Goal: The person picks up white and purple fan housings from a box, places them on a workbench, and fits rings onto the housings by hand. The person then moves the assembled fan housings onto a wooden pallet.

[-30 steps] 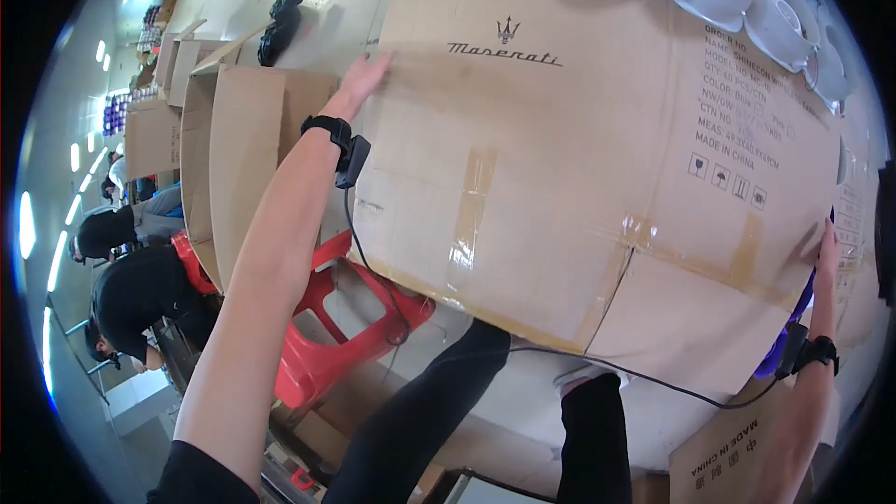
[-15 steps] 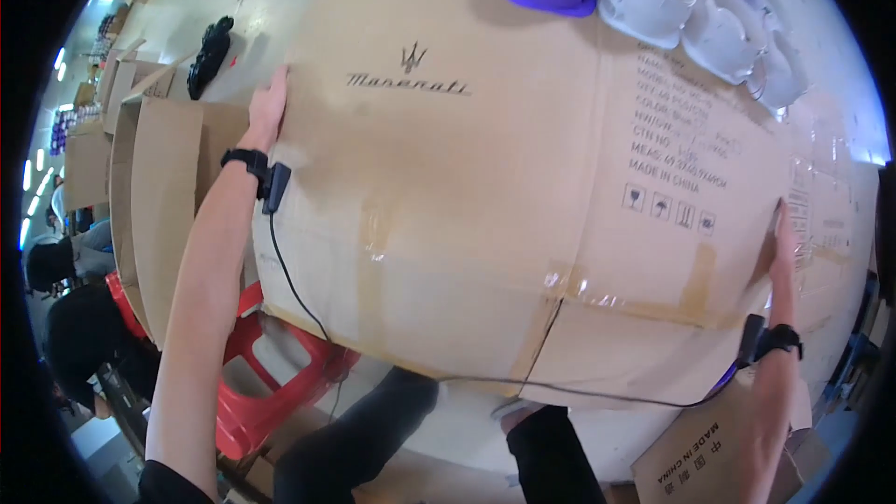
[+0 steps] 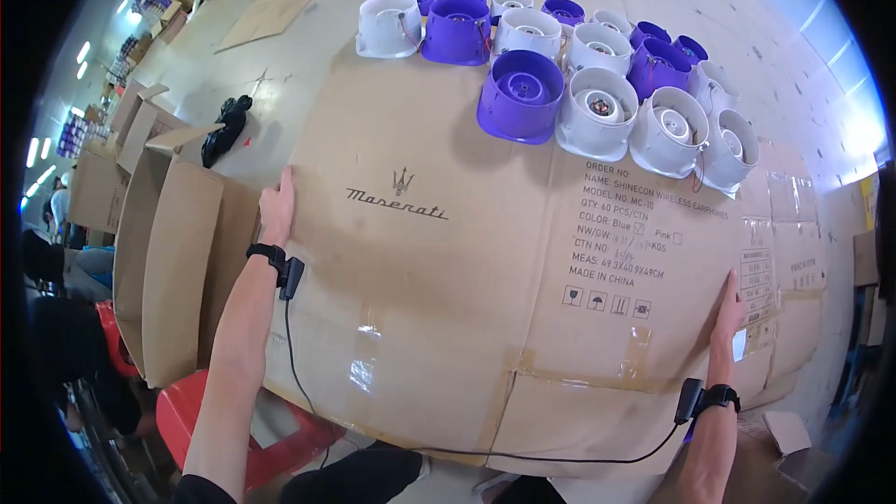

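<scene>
A wide flattened cardboard sheet (image 3: 439, 289), printed and taped, spreads out in front of me. My left hand (image 3: 275, 213) holds its left edge, thumb side up and part of the fingers hidden beyond the edge. Across from it, my right hand (image 3: 730, 310) grips the sheet's right side, its lower fingers out of sight. On the far part stand several round plastic housings, among them a purple housing (image 3: 523, 96) and a white housing (image 3: 598, 114). Some show thin red wires. Each wrist wears a black strap with a small device, and a black cable (image 3: 560, 456) runs between them.
An open cardboard box (image 3: 177, 271) stands close on the left, beside a red plastic stool (image 3: 191, 420). A black bundle (image 3: 227, 131) and a flat cardboard piece (image 3: 280, 9) lie on the floor farther off. Another person sits at the far left. More cardboard (image 3: 798, 261) lies on the right.
My view has tilted up, so the sheet and both hands sit lower in it and more housings show at the far end. Both hands stay at the sheet's sides.
</scene>
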A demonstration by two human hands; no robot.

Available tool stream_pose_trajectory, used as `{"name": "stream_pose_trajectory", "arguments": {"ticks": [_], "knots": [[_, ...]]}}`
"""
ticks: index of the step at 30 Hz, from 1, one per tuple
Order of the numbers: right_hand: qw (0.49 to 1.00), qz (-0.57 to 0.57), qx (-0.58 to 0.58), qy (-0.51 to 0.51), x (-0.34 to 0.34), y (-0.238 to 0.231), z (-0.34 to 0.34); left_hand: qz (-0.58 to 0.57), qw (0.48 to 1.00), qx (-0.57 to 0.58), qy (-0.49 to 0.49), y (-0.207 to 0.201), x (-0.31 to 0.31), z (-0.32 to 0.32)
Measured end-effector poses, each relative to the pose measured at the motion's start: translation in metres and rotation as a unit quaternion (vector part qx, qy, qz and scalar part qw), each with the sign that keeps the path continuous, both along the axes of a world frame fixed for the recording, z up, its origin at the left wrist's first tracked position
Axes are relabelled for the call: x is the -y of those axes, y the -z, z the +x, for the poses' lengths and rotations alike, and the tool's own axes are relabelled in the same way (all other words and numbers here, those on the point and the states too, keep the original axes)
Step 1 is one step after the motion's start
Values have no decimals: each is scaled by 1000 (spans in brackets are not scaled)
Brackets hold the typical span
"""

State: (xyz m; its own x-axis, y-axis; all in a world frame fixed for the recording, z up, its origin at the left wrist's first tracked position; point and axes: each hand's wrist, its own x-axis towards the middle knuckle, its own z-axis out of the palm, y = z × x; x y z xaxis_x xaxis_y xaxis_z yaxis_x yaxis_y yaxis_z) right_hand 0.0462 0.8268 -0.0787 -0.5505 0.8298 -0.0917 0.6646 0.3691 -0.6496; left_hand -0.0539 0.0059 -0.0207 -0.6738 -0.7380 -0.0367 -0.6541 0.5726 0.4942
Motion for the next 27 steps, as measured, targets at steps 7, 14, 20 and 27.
{"name": "stream_pose_trajectory", "arguments": {"ticks": [7, 14, 20, 27], "knots": [[998, 14, -56, -7, -3, 3, -3, 21, 1000, 3, 1, -5, 4, -5], [999, 32, 20, -8, -4, -10, 2, -16, 1000, 24, 5, -17, -7, -8], [999, 31, 23, -18, -10, -21, 3, 11, 999, 36, 10, -18, 0, -9], [999, -24, 32, -23, 4, -40, -4, 12, 1000, 27, -1, -16, -1, -7]]}}
